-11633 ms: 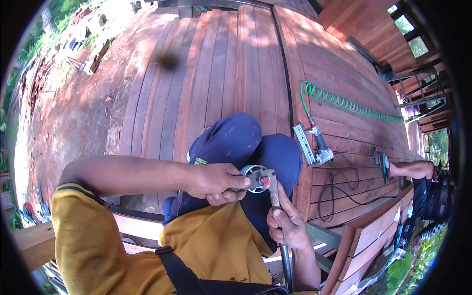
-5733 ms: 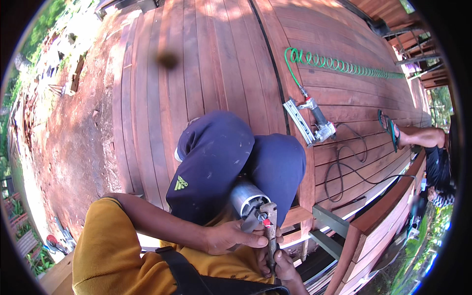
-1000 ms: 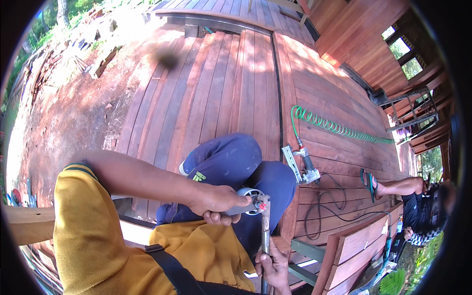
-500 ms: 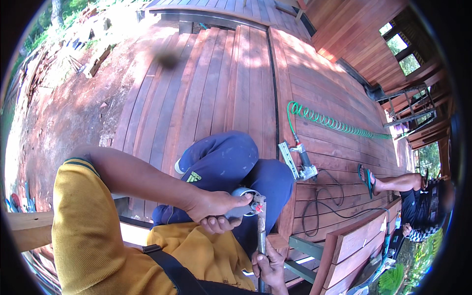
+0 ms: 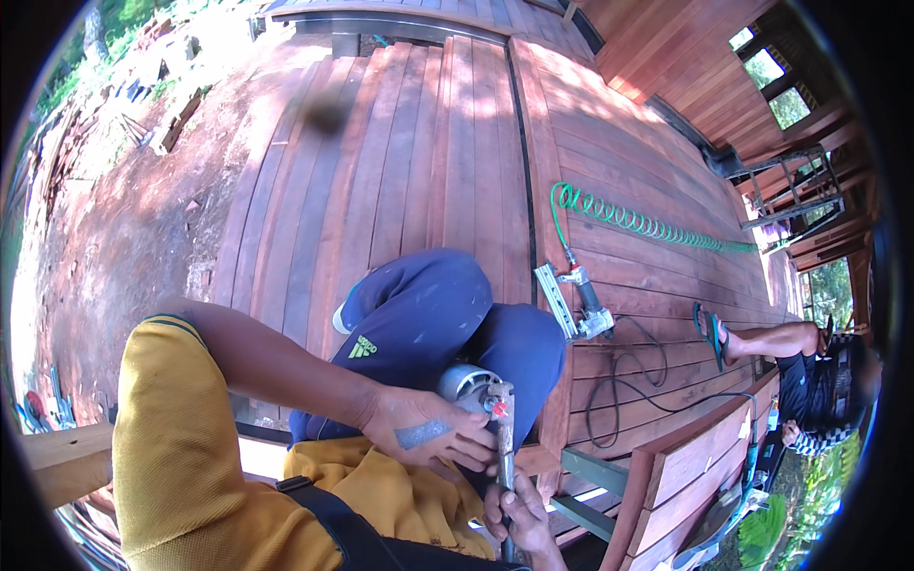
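A grey round-bodied tool (image 5: 464,379) with a metal rim around its end rests against my lap. A small red spot shows at its centre. Across this end stands a worn metal bar (image 5: 506,428), notched at the top. My right hand (image 5: 519,514) is closed around the bar's lower part. Just below the round tool, my left hand (image 5: 428,428) has its back turned up, with a grey-blue patch on it. Its fingers stretch apart toward the bar; whether the tips touch it I cannot tell.
A nail gun (image 5: 578,305) on a coiled green air hose (image 5: 647,224) lies on the wooden deck (image 5: 400,162). A black cord (image 5: 609,381) curls nearby. Slatted boards (image 5: 700,466) stand at the lower right. Beyond them another person (image 5: 819,381) sits. Bare soil (image 5: 143,219) lies left.
My left hand has let go of the round tool and turned its back up, with fingers stretching toward the bar. My right hand stays on the bar. The view has shifted slightly.
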The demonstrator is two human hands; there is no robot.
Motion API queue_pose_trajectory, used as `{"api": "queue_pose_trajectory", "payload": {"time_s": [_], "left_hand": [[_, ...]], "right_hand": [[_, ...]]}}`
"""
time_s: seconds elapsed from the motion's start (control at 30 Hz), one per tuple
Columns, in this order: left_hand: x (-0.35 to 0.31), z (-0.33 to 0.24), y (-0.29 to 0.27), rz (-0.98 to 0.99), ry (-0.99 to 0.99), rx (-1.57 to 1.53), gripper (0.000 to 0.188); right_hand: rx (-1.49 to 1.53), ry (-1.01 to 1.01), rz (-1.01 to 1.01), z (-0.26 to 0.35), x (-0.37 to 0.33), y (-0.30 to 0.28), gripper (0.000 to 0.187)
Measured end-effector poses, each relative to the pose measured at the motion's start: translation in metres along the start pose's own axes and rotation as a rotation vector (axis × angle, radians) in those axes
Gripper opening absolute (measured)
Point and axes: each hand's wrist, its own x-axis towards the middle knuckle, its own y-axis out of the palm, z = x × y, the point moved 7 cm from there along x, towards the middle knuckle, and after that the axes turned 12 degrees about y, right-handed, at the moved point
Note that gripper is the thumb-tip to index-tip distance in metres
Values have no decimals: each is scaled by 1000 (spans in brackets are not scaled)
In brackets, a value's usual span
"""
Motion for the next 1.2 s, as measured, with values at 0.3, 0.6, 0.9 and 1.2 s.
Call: {"api": "queue_pose_trajectory", "payload": {"time_s": [0.3,0.6,0.9,1.2], "left_hand": [[4,20,13,55,14,-284,80],[-25,17,-11,-277,-358,0,47],[-15,10,-21,-210,-151,171,37],[-19,31,-27,-215,-76,248,40]], "right_hand": [[278,264,283,-12,8,4,61],[226,189,259,-4,24,18,56],[233,177,203,-3,29,19,48],[211,119,166,-15,24,21,41]]}}
